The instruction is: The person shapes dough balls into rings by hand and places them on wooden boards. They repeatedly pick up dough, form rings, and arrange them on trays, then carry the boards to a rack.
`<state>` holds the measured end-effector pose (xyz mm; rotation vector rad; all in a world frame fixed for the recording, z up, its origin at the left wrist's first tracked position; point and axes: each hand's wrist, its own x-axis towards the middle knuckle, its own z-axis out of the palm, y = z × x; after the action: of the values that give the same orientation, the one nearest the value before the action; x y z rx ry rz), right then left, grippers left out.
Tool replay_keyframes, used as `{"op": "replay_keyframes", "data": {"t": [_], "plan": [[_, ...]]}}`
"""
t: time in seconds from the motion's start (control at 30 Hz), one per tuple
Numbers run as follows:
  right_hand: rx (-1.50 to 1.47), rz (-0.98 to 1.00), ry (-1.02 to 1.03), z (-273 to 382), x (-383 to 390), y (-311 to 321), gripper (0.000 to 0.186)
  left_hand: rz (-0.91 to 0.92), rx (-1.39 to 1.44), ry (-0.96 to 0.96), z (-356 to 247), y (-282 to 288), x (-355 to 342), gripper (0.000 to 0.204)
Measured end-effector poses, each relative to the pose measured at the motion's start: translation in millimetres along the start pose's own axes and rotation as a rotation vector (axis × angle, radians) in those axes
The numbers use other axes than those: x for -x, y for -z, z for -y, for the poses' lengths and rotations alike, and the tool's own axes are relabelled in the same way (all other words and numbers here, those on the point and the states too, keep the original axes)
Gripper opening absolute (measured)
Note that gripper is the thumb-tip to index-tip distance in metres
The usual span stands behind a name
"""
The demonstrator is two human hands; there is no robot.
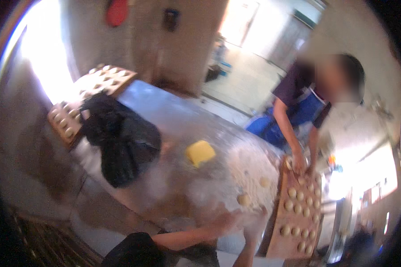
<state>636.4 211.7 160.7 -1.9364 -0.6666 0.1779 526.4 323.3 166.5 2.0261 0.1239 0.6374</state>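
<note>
My left hand and my right hand are close together over the near right part of the metal table, beside scattered white flour. Motion smears the fingers of both, so whether they hold anything does not show. Just beyond them sits a pale dough ball, with another dough ball a little farther off on the flour. To the right of my hands, a wooden board carries several round dough balls in loose rows.
Across the table a co-worker in a blue apron leans in, hands at the board's far end. A yellow block or cloth lies mid-table. Left of it is a black plastic bag, with two boards of dough pieces behind.
</note>
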Motion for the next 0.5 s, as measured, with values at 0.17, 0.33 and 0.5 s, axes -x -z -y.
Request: {"op": "replay_keyframes", "data": {"t": [0.17, 0.33, 0.5], "plan": [[-0.759, 0.445, -0.142, 26.9, 24.6, 19.3, 0.061, -0.263, 0.147, 0.003, 19.0, -28.0, 4.6, 0.05], [-0.447, 0.415, 0.049, -5.9, 7.2, 43.5, 0.054, -0.209, 0.435, -0.058, 26.7, -54.6, 8.2, 0.052], [-0.142, 0.159, -0.16, 49.5, 8.3, 25.7, 0.037, -0.138, 1.14, 0.041, 16.3, -60.7, 12.1, 0.055]]}}
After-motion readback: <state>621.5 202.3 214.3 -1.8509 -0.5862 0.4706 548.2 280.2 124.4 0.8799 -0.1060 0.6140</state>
